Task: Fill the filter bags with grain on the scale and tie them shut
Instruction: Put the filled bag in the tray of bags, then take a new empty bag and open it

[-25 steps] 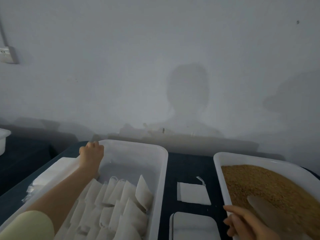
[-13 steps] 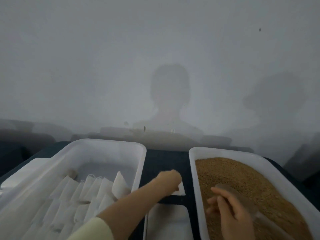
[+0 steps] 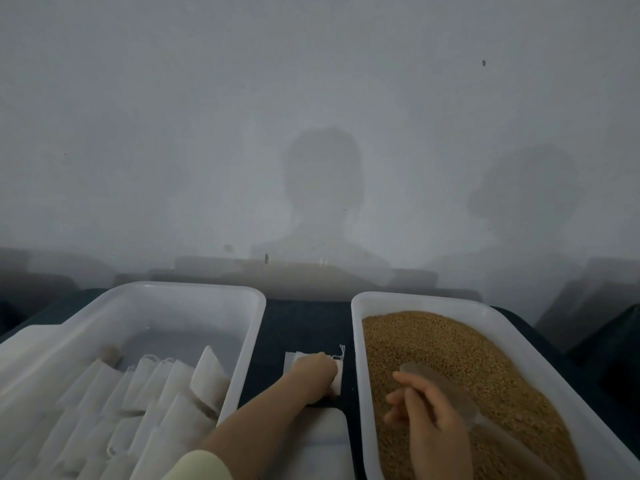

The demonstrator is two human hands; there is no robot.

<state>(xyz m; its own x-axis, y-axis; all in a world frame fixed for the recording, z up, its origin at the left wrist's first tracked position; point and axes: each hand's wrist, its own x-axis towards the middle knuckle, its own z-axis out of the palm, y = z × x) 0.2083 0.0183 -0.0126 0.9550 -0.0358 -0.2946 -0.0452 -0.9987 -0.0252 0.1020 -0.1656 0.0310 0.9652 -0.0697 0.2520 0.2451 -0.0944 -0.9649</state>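
Between the bag tub [image 3: 194, 287] and grain tub [image 3: 415, 296], on the dark worktop [image 3: 304, 323]: my left grip [image 3: 317, 374] is clamped on the filter bag [image 3: 293, 362], just far of the scale [image 3: 323, 441]; my right grip [image 3: 433, 424], curled round the scoop [image 3: 460, 398], rests in the grain [image 3: 450, 341] to the bag's right.

The left forearm, bare past a pale sleeve [image 3: 199, 466], reaches forward and to the right. The left hand [image 3: 317, 374] lies knuckles up, its fingers curled over the near edge of a bag [image 3: 291, 362]. The right hand [image 3: 431, 424] shows its back, with fingers wrapped round a scoop [image 3: 427, 374].
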